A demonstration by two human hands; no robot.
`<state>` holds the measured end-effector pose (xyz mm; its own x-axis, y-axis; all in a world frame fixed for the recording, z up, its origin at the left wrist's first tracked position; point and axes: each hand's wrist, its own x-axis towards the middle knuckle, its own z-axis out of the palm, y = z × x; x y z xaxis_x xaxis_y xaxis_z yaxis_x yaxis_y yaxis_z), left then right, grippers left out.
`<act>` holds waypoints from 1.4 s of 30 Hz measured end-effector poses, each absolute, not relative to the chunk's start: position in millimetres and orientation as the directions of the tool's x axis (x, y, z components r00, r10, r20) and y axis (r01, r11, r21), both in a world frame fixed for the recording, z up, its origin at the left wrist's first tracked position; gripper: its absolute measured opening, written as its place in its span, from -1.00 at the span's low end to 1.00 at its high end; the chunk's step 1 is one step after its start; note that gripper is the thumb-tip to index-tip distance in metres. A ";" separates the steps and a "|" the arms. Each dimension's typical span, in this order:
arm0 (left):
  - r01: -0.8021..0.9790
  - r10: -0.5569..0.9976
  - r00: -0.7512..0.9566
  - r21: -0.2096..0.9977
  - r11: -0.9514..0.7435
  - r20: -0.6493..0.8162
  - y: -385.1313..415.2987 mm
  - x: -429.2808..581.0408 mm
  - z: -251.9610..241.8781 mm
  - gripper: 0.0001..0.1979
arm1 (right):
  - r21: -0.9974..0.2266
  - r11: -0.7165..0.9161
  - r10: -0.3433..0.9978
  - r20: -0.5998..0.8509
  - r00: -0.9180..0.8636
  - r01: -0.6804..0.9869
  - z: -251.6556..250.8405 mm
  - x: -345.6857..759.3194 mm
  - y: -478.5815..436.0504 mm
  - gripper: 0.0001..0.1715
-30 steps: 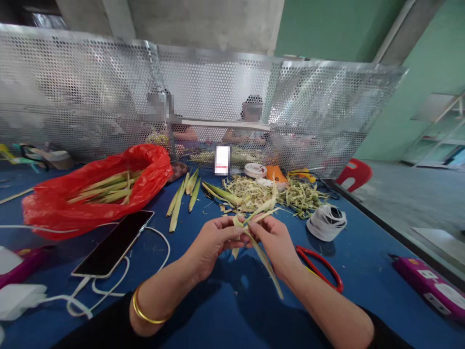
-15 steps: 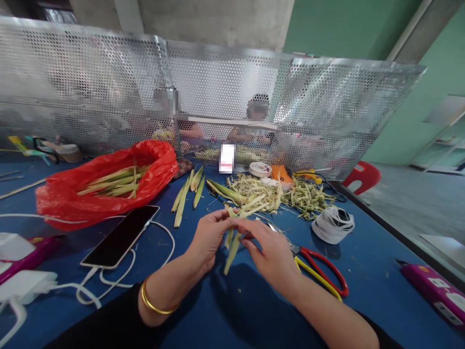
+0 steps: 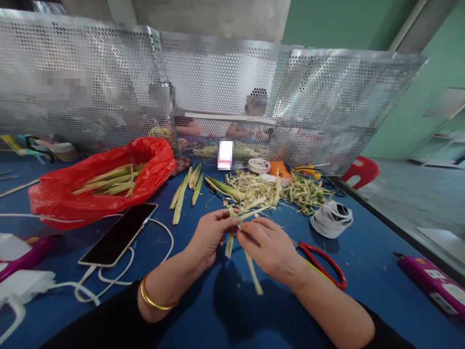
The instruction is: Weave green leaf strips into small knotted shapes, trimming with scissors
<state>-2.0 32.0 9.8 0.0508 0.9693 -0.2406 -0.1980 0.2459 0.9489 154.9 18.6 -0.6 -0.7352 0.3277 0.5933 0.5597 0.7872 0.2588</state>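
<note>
My left hand [image 3: 209, 233], with a gold bangle at its wrist, pinches several pale green husk strips [image 3: 253, 271] where they cross. Fingers of my right hand [image 3: 271, 245] are closed on the same strips, close against the left fingertips. Some strip ends point away toward the back right; others hang down below the hands. The exact crossing point is partly hidden by my fingers. Scissors with red and yellow handles [image 3: 325, 264] lie on the table, partly behind my right hand. Loose husk leaves [image 3: 180, 199] lie beyond my left hand.
At the left sits a red plastic bag [image 3: 54, 196] of husks, beside a phone [image 3: 118, 235] with white cables. Shredded husk [image 3: 254, 186] is piled at the back, near a white roll [image 3: 331, 219]. A perforated metal screen [image 3: 218, 72] stands behind, people beyond it.
A hanging strip beneath my right hand has swung right and now reaches lower. My right hand's fingers have drawn in closer on the strips. The view has shifted slightly.
</note>
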 end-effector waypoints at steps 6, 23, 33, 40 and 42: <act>-0.075 0.971 0.161 0.978 0.192 -0.179 26.2 2.0 10.9 -0.70 | -0.116 0.782 0.447 0.789 -0.422 0.613 7.7 156.9 15.9 -0.83; -0.024 0.968 0.231 0.994 0.102 -0.094 18.5 9.9 12.8 -0.82 | -0.185 0.365 0.820 0.528 -0.221 0.913 6.0 158.5 22.5 -0.76; -0.058 0.985 0.019 0.983 0.172 -0.171 30.0 3.4 14.2 -0.86 | -0.301 0.644 0.764 0.306 -0.568 0.703 37.2 197.6 32.4 -0.64; 0.018 0.982 0.134 0.991 0.131 -0.132 33.8 -3.6 17.5 -0.91 | -0.733 0.457 0.840 0.170 -0.516 0.503 43.3 212.5 32.0 -0.69; 0.012 0.980 0.161 0.994 0.112 -0.113 34.5 -5.5 17.8 -0.93 | -0.849 0.330 0.858 0.088 -0.506 0.412 43.1 213.7 32.5 -0.75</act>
<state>-5.5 34.5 17.8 0.1611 0.9805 -0.1127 0.0115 0.1123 0.9936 213.7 32.5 43.1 -0.5059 0.8581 0.0878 0.4121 0.3299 -0.8493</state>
